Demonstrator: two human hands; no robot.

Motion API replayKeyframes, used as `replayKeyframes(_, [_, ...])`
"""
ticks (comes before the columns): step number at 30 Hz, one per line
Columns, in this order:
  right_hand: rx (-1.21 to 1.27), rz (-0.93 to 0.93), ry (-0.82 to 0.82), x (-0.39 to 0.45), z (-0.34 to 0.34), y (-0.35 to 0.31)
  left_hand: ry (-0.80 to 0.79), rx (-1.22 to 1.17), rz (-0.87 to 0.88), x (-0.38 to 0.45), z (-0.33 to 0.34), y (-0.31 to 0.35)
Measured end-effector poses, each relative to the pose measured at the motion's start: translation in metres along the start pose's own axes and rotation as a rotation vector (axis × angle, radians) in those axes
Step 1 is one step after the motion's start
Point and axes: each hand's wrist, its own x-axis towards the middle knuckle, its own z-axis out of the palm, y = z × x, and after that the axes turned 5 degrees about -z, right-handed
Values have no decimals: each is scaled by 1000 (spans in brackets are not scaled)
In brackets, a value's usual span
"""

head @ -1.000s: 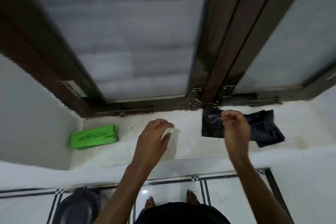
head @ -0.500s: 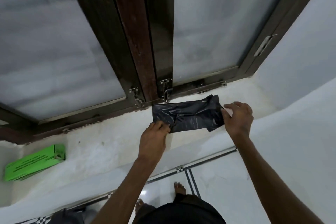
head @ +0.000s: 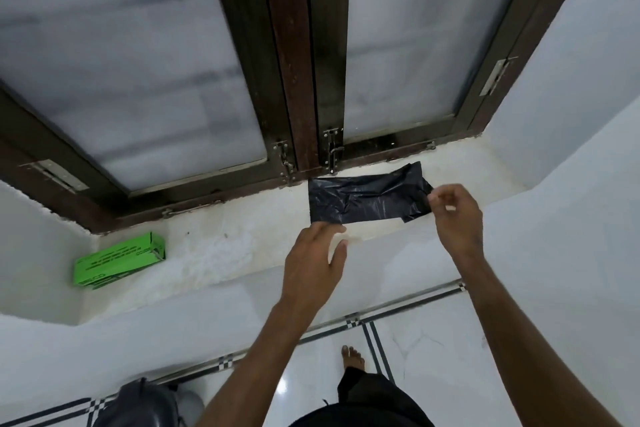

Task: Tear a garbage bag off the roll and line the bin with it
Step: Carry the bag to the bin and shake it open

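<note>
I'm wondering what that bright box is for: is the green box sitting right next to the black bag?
No, the green box lies far off at the sill's left corner, well apart from the folded black garbage bag.

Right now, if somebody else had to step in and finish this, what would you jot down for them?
Left hand: open, fingertips pressing the near left corner of the black bag.
Right hand: pinching the bag's right end.
The bag lies flattened and still folded on the white window sill, below the window latches. A green box sits at the sill's left end. The dark bin stands on the floor, lower left, partly cut off by the picture's edge.
Done: no roll in view, so the bag appears already torn off.
Left: unfold it, open its mouth, line the bin.
</note>
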Motion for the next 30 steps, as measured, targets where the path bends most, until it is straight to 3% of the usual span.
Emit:
replayKeyframes(6, [-640,-64,-208,39,16,42,-100,17,137,-46,-4,-10])
replayKeyframes(12, [-715,-69,-89,29,27,33,-174,127,88,-8,-17,-4])
replayKeyframes(14, [-637,-62,-74,26,30,34,-206,145,75,4,-13,4])
replayKeyframes(17, [-273,-43,-66,16,30,28,-234,63,23,24,1,18])
replayKeyframes(25, [420,-18,-306,-45,17,-39,-277,-635,-340,44,19,54])
replayKeyframes(28, [620,55,-442,-73,11,-59,-271,-825,-424,32,8,48])
replayKeyframes(30, [680,101,-424,-94,8,-67,-266,-874,-435,16,-7,41])
